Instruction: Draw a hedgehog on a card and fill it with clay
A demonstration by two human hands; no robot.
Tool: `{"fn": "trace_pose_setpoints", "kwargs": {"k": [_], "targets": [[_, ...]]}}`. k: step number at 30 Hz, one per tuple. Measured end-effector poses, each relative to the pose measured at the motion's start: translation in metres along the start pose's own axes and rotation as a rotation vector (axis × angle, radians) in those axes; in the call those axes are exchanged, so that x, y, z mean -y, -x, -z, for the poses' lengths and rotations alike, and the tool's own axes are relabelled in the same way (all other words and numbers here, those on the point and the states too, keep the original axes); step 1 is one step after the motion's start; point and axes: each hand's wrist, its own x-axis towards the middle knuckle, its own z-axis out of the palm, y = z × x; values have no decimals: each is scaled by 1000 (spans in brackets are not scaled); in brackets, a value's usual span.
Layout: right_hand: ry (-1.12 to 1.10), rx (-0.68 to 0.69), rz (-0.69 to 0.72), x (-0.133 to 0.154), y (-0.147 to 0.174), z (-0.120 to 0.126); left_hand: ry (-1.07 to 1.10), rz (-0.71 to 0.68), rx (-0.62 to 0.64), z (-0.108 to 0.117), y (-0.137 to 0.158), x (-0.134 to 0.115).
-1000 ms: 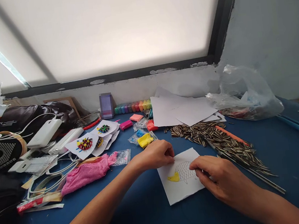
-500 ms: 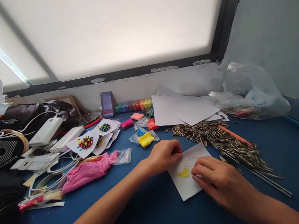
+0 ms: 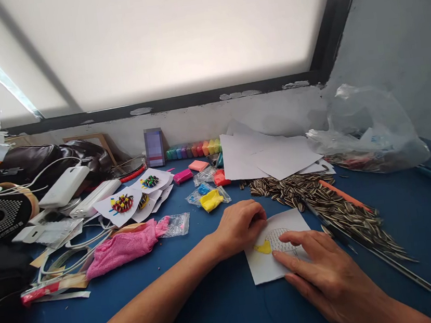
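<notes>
A small white sheet of paper [image 3: 268, 273] lies on the blue tabletop, bearing a drawn oval filled with small marks and a yellow clay patch [image 3: 263, 248] on its left. My left hand [image 3: 242, 225] has its fingers curled and closed on the sheet's upper left edge; its fingertips are partly hidden. Over the right part of the sheet is my right hand [image 3: 325, 271], fingers apart, with a fingertip touching the paper beside the yellow patch. I see nothing held in it. Sunflower seeds [image 3: 348, 218] are heaped just beyond, to the right.
Yellow clay [image 3: 211, 200] rests on its wrapper. Metal tweezers [image 3: 393, 263] and an orange stick [image 3: 345, 198] lie at the seeds. Behind are white sheets [image 3: 277, 154] and a plastic bag [image 3: 377, 131]. Decorated cards [image 3: 121, 207], a pink cloth [image 3: 126, 249] and power banks [image 3: 65, 186] crowd the left.
My right hand's fingers have spread from a closer bunch, uncovering more of the drawn oval. The sheet has turned slightly. My left hand stays at its edge.
</notes>
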Motion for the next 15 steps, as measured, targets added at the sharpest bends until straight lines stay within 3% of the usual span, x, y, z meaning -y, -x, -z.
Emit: {"fn": "trace_pose_setpoints", "kwargs": {"k": [15], "targets": [[4,42,1,1,-3,-4,13,-10,-45,-5,2,4]]}}
